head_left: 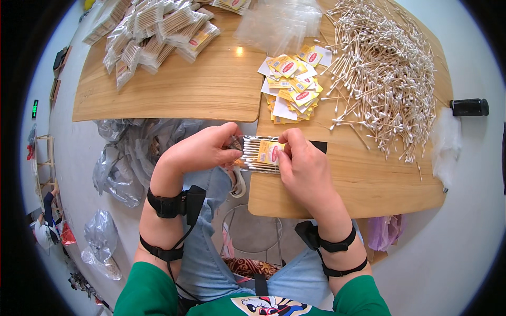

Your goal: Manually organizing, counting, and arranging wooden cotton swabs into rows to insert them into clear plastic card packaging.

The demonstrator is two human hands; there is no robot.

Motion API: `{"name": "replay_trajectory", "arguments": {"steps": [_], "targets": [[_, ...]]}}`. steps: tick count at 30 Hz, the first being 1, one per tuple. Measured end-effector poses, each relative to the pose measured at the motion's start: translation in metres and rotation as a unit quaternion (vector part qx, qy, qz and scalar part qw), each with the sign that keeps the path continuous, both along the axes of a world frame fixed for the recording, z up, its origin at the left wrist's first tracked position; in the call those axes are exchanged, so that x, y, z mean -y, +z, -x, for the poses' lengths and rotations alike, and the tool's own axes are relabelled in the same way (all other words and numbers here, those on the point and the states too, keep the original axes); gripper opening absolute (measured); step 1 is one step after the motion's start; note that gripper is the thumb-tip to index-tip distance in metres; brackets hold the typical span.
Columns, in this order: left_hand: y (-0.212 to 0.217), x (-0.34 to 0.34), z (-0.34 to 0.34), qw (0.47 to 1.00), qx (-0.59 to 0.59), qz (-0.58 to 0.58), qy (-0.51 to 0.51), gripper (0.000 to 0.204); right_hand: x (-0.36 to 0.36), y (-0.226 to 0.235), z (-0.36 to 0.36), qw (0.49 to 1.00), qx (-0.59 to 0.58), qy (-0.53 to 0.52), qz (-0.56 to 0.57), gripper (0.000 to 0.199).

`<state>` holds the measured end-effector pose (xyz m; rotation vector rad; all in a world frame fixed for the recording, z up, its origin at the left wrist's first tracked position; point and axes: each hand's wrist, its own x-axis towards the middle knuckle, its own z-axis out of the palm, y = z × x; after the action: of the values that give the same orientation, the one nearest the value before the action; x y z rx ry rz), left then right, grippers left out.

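Observation:
A clear packet of cotton swabs (253, 149) lies across the near left edge of the right-hand table, between my hands. A yellow-and-white card (269, 154) shows inside it, over the swab sticks. My left hand (213, 145) pinches the packet's left end, just off the table edge. Fingers of my right hand (303, 160) are closed on its right part, by the card, and cover that end. From behind that hand a flat black piece (319, 146) sticks out. Farther up the table lies a pile of similar yellow-and-white cards (292, 89).
Loose cotton swabs (379, 73) heap up at the far right. Clear empty bags (282, 23) lie at the back, and filled swab packets (153, 31) are piled on the left table (168, 97). Grey plastic bags (126, 158) sit below it. A black cylinder (470, 107) stands at right.

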<state>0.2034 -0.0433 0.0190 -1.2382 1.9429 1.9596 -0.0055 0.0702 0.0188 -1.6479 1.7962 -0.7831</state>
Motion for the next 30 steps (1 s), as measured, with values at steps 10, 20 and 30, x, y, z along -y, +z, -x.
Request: {"name": "replay_trajectory", "arguments": {"steps": [10,20,30], "targets": [[0.007,0.005,-0.003,0.998,-0.043,0.014,-0.043,0.039,-0.002,0.000,0.003,1.000,0.008,-0.001,0.008,0.020],[-0.021,0.001,-0.007,0.992,-0.096,-0.082,0.022,0.031,-0.012,-0.009,0.011,0.995,0.050,-0.028,0.083,0.021],[-0.055,-0.066,0.035,0.872,-0.172,0.017,0.458,0.036,-0.039,-0.013,0.014,0.967,-0.240,0.070,0.055,0.089]]}}
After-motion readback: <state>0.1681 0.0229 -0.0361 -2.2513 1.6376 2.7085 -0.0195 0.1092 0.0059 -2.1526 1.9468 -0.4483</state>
